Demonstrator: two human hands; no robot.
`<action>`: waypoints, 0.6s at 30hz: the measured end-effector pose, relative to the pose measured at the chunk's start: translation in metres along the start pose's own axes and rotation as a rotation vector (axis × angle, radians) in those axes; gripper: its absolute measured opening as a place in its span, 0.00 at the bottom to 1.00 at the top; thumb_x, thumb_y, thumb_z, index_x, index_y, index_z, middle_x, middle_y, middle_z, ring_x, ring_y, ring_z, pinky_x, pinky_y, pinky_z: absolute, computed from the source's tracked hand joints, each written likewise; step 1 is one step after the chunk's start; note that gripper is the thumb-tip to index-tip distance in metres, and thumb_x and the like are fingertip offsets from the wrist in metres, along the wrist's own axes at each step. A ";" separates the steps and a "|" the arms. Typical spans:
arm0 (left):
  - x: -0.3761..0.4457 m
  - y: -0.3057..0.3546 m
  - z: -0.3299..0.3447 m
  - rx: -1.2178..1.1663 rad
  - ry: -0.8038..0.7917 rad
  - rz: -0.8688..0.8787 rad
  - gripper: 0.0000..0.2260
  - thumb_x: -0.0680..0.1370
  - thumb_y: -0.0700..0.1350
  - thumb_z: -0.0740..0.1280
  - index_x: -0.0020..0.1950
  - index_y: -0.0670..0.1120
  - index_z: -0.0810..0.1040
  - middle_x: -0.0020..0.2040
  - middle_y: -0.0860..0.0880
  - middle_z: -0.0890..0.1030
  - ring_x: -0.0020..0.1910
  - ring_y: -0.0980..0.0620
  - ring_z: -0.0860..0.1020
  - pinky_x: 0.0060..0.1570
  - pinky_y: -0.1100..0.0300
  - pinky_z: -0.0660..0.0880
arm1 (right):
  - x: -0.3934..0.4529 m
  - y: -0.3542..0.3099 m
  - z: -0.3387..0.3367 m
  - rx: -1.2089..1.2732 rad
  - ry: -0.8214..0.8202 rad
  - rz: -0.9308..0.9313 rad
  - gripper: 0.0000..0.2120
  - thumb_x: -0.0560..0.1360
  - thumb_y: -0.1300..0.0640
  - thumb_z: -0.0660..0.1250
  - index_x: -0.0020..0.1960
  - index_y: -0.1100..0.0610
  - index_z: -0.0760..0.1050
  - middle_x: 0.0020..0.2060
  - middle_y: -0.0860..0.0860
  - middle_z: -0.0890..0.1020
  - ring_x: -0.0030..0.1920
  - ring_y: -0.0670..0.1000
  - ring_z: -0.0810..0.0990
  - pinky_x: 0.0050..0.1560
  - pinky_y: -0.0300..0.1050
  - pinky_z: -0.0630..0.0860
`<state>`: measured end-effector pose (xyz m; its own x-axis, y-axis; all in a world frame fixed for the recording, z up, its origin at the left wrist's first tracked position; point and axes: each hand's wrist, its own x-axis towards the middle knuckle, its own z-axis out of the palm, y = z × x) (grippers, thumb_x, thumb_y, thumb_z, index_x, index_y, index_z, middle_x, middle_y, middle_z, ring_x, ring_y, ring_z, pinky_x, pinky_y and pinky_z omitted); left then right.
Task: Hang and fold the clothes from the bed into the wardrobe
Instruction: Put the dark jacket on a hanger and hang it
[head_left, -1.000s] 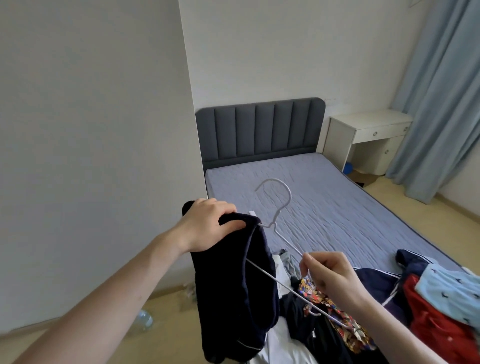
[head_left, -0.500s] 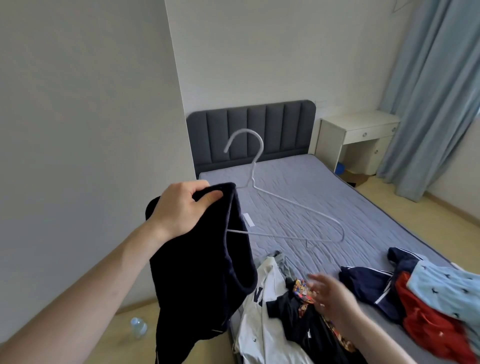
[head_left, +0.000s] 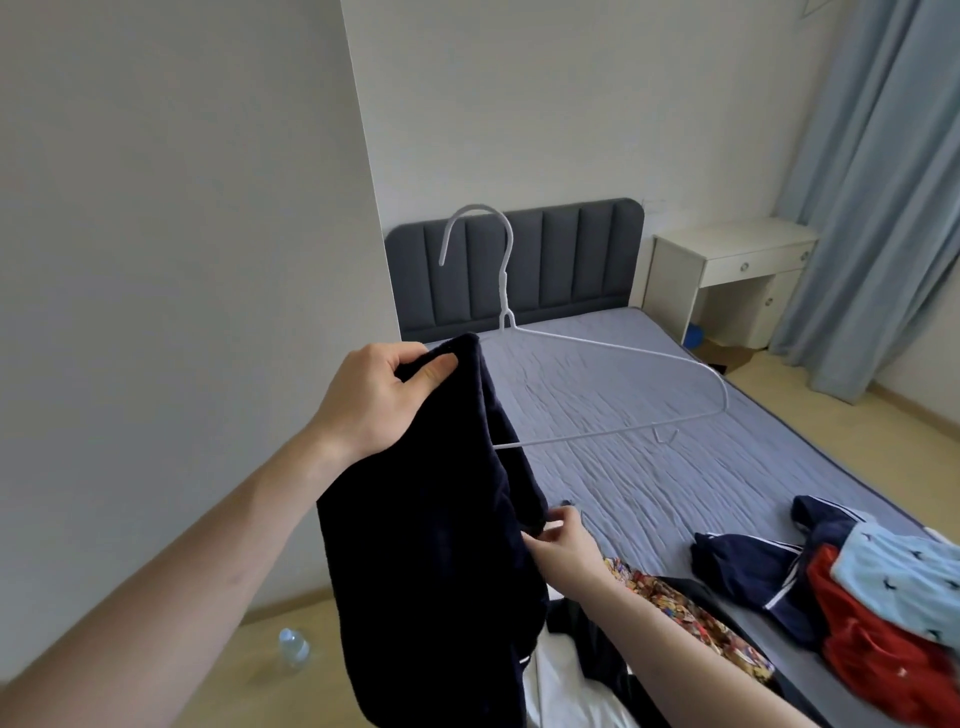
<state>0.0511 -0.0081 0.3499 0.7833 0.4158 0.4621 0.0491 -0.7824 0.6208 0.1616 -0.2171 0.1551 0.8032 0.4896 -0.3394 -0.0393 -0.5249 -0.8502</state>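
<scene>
My left hand (head_left: 382, 397) grips the top of a dark navy garment (head_left: 431, 561) that hangs down over the bed's near corner. A white wire hanger (head_left: 587, 358) sticks out of the garment to the right, hook upright, its left end hidden inside the cloth. My right hand (head_left: 563, 545) pinches the garment's lower right edge. On the grey-blue bed (head_left: 649, 452) lie more clothes: a colourful patterned piece (head_left: 685, 608), a navy piece with white stripes (head_left: 753, 561), a red one (head_left: 883, 660), a light blue one (head_left: 904, 571) and a white one (head_left: 566, 691).
A white wall (head_left: 182, 312) stands close on the left. The padded dark headboard (head_left: 545, 265) is at the far end, a white nightstand (head_left: 727, 275) beside it, blue curtains (head_left: 883, 197) at the right. A plastic bottle (head_left: 293, 647) lies on the wooden floor.
My right hand let go of the hanger's bar, dropped, then came up to pinch the garment's lower edge. My left hand raised garment and hanger; the hanger swung upright.
</scene>
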 end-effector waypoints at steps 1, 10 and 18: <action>0.000 0.002 -0.002 0.001 -0.001 0.001 0.17 0.80 0.63 0.66 0.38 0.53 0.80 0.28 0.55 0.75 0.28 0.55 0.72 0.31 0.56 0.69 | 0.006 0.004 -0.003 -0.079 -0.013 -0.004 0.13 0.72 0.48 0.75 0.51 0.50 0.76 0.43 0.49 0.86 0.46 0.50 0.85 0.43 0.47 0.79; 0.004 0.002 -0.027 -0.005 0.031 -0.031 0.29 0.74 0.70 0.63 0.43 0.43 0.81 0.35 0.41 0.79 0.37 0.40 0.77 0.39 0.44 0.75 | 0.020 -0.027 -0.052 0.066 -0.093 -0.028 0.21 0.69 0.34 0.74 0.53 0.48 0.80 0.45 0.49 0.87 0.35 0.46 0.85 0.30 0.40 0.76; 0.009 0.012 -0.027 0.103 0.019 0.031 0.24 0.76 0.70 0.63 0.42 0.50 0.82 0.31 0.51 0.79 0.32 0.51 0.76 0.36 0.49 0.76 | 0.024 -0.034 -0.028 -0.389 -0.047 -0.135 0.06 0.71 0.55 0.66 0.46 0.52 0.81 0.34 0.49 0.84 0.37 0.53 0.86 0.33 0.44 0.79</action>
<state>0.0426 -0.0017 0.3788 0.7733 0.3988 0.4928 0.0892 -0.8381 0.5382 0.1991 -0.2066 0.1872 0.7571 0.5989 -0.2609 0.2997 -0.6734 -0.6758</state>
